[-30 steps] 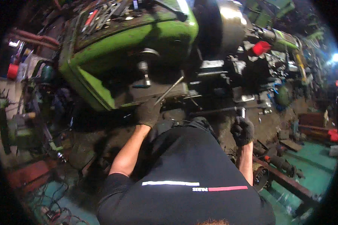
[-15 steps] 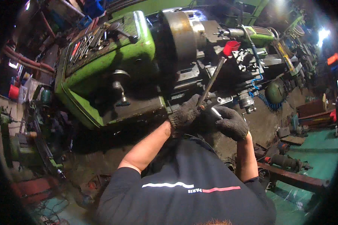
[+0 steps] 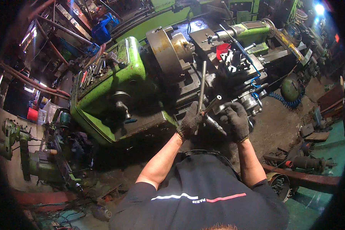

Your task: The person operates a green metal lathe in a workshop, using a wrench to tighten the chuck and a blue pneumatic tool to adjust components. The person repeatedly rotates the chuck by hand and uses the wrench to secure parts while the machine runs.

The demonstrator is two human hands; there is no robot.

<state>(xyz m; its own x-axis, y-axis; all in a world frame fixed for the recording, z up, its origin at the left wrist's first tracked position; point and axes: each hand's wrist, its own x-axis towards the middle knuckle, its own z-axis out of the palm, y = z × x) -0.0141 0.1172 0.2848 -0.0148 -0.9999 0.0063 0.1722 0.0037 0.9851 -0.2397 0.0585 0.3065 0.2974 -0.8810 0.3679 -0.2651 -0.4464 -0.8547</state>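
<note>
Both of my hands wear dark knitted gloves, in front of a green lathe. My left hand (image 3: pixel 190 123) is closed around a long metal bar (image 3: pixel 203 80), which stands up steeply out of the fist toward the chuck. Beside that fist are a short tube-like piece (image 3: pixel 217 98) with a hollow end and a shiny tapered metal piece (image 3: pixel 215 125); whether they join the bar I cannot tell. My right hand (image 3: pixel 237 122) is close by on the right, its fingers loosely bent and apart, with nothing visible between them. The lathe chuck (image 3: pixel 164 53) lies beyond my left hand.
Wrenches (image 3: pixel 89 74) lie on the green headstock (image 3: pixel 132 73). A red cup (image 3: pixel 222 50) stands on the carriage near a blue coiled hose (image 3: pixel 281 104). The tailstock (image 3: pixel 251 34) is at far right. Rusty beams (image 3: pixel 303 178) and metal parts are on the right.
The view has shifted. My left hand still holds the bar, now more upright. My right hand has drawn away from the shiny piece, which now sits beside my left fist.
</note>
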